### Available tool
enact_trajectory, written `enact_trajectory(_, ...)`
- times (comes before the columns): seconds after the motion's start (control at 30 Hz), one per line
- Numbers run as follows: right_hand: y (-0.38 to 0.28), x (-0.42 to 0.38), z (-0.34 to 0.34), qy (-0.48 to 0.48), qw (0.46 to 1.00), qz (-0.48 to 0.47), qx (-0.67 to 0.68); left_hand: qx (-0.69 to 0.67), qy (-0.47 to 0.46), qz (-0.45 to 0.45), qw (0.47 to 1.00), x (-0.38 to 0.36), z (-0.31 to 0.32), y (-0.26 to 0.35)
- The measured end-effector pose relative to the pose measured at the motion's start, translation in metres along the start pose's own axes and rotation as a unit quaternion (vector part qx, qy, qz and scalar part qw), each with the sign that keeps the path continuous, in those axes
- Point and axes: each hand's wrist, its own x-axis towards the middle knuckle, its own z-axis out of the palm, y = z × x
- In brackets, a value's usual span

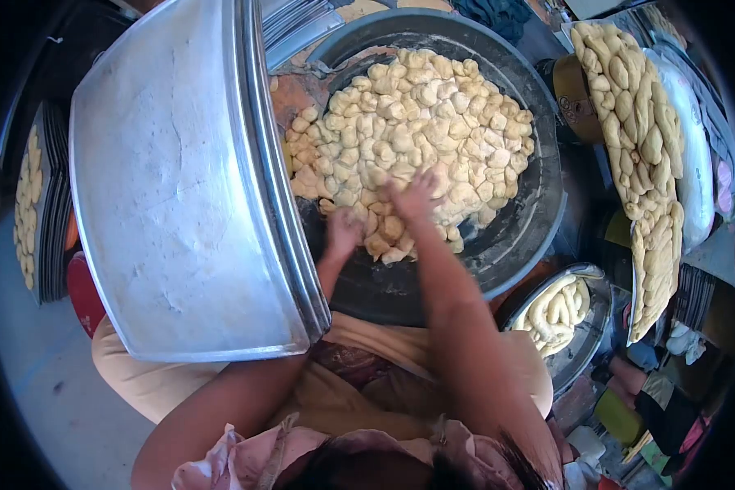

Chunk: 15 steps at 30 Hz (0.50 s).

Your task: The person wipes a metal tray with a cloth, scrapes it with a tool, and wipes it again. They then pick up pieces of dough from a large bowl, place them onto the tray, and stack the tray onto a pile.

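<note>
Many small pale dough pieces [433, 122] lie heaped in a wide, dark round tub [514, 245]. My right hand [416, 196] rests on the lower middle of the heap with its fingers spread. At the heap's lower left edge is my left hand [345, 229], next to a few pieces near the metal trays. Its fingers are blurred, and I cannot make out whether they hold anything.
Stacked metal trays [180, 180] stand at the left, covering part of the tub. A round pan [580, 351] holds long dough ropes [554, 314] at lower right. Dough-laden trays [634, 286] are at the right, and another stack [51, 204] at far left.
</note>
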Motion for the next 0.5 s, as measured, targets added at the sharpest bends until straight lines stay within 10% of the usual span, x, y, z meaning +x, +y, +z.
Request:
enact_trajectory(0.13, -0.026, -0.08, -0.052, -0.206, 0.907, -0.294, -0.219, -0.184, -0.062, -0.231, 0.953, 0.017, -0.016, -0.001)
enact_trajectory(0.23, 0.015, -0.049, -0.073, -0.286, 0.822, -0.449, -0.199, -0.145, -0.178, -0.178, 0.957, -0.01, 0.02, 0.023)
enact_trajectory(0.27, 0.032, -0.029, -0.079, -0.304, 0.805, -0.48, -0.17, 0.122, -0.216, -0.118, 0.961, -0.029, 0.004, 0.081)
enact_trajectory(0.37, 0.064, -0.001, -0.093, -0.17, 0.937, -0.265, -0.155, -0.015, -0.294, -0.057, 0.954, -0.029, -0.008, 0.078)
enact_trajectory(0.43, 0.07, 0.001, -0.069, -0.009, 0.991, -0.124, -0.049, -0.17, -0.327, -0.191, 0.91, -0.015, -0.025, 0.089)
enact_trajectory(0.5, 0.057, 0.008, 0.004, 0.136, 0.989, -0.023, 0.062, -0.024, -0.062, -0.022, 0.998, 0.018, -0.016, -0.002)
